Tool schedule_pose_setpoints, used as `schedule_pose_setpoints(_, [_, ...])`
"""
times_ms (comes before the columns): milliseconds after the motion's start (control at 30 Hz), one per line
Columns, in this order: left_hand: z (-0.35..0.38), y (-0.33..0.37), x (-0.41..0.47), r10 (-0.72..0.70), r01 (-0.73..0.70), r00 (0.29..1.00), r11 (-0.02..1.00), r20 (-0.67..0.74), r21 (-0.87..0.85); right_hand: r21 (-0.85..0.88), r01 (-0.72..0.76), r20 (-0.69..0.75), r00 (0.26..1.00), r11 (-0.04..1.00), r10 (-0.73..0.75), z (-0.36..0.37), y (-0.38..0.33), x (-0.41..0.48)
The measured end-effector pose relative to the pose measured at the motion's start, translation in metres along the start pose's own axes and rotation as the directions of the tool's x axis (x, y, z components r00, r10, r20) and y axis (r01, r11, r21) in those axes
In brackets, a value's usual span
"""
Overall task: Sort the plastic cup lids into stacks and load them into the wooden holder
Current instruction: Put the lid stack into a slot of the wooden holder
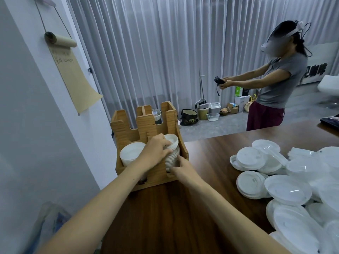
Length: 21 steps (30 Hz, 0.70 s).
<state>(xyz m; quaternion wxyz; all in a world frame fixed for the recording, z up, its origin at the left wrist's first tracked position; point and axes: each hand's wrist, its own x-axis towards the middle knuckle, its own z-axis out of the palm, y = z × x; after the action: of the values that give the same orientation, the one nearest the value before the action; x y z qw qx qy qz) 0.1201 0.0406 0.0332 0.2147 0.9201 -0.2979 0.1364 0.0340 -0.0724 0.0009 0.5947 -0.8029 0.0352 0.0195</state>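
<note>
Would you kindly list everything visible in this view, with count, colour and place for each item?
wooden holder: one, light brown, table's far left
gripped lid stack: one, white, holder's front right slot
other lid stack: one, white, holder's front left slot
loose lids: many, white or clear, heaped on table's right
table: one, dark brown, foreground
paper scroll: one, tan, left wall
curtains: one run, pale grey, back wall
second person: one, grey top, beyond the table
bins and bags: several, mixed colours, floor by curtains
left hand: one, gripping the stack's top
right hand: one, holding the stack's lower side
</note>
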Motion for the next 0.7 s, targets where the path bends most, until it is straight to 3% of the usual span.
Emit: schedule_pose_setpoints(700, [0.016,-0.003,0.006,0.035,-0.045,0.991,0.996,0.131,0.079,0.059,-0.009,0.01,1.0,0.998,0.008,0.003,0.003,0.003])
